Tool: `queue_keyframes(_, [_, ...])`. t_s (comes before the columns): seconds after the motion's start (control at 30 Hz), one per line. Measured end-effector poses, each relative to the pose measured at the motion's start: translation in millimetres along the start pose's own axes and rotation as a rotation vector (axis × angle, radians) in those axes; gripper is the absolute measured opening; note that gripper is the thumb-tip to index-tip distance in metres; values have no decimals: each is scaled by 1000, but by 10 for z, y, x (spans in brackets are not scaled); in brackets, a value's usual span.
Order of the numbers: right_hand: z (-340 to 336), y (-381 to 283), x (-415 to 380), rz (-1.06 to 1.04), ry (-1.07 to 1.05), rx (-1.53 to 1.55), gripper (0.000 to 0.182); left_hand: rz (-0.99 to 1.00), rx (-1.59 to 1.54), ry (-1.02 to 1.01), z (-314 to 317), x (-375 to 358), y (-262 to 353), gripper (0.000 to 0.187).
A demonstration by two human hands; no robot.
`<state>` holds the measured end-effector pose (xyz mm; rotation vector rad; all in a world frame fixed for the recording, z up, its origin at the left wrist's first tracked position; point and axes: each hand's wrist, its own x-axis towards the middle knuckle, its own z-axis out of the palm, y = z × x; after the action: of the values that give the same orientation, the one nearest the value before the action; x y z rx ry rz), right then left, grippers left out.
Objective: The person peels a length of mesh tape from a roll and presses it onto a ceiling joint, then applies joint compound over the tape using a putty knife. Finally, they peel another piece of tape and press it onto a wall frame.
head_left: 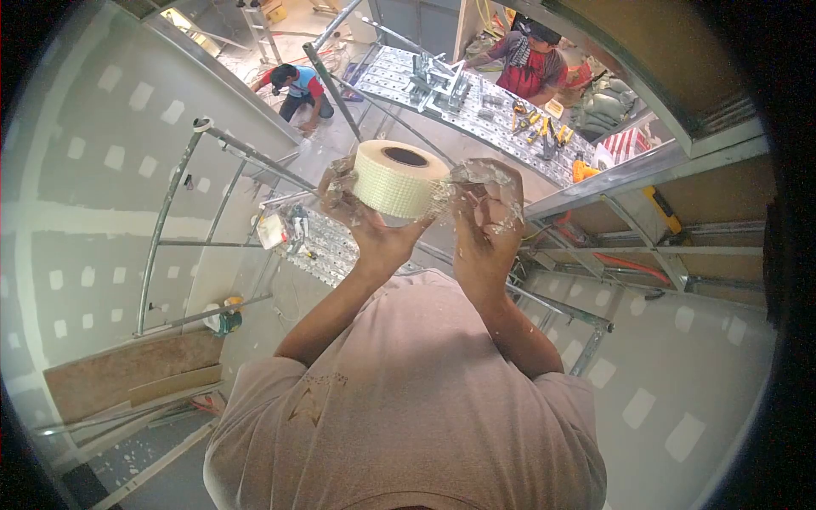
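Note:
A roll of pale yellow drywall mesh tape [393, 189] is held up in front of my chest, its dark core facing up. My left hand [361, 217] is wrapped round the roll's left and lower side, the thumb reaching along the bottom. At the roll's right side, my right hand [489, 208] is closed with bent fingers at the frayed loose end of the tape. White plaster coats the fingers of both hands. The exact pinch of the right fingertips is partly hidden.
Metal scaffold rails [170, 217] surround me. A perforated platform [391, 72] ahead carries clamps and yellow-handled tools [544, 132]. One co-worker [302, 89] crouches below; another person [531, 64] is behind the platform. Patched wallboard [85, 187] stands at left, metal framing [633, 225] at right.

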<state>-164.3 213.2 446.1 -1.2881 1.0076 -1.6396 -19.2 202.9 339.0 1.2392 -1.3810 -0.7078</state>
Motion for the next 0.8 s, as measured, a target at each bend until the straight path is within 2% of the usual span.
queue_keyframes(0.1, [21,15,14,12,25,110,24,84,151,-50,-16,17,-93,119])
queue_keyframes(0.23, [23,10,7,82,53,186,18,50,66,-64,-2,22,-135,122])
queue_keyframes(0.3, [7,27,1,67,41,125,17,97,-4,71,20,43,-33,90])
queue_keyframes(0.33, [0,26,3,67,41,126,17,97,-3,71,25,41,-28,90])
queue_keyframes(0.4, [-17,24,4,71,14,203,19,60,-71,57,33,37,-21,91])
queue_keyframes(0.53, [-76,63,-14,119,10,150,21,93,-74,98,48,63,36,93])
queue_keyframes(0.6, [-104,133,-20,37,-32,57,23,92,62,33,42,67,19,121])
queue_keyframes(0.73, [-125,179,-31,44,-70,37,19,16,17,2,34,57,-35,122])
queue_keyframes(0.8, [-68,149,-23,100,21,279,15,10,18,-23,23,66,-67,122])
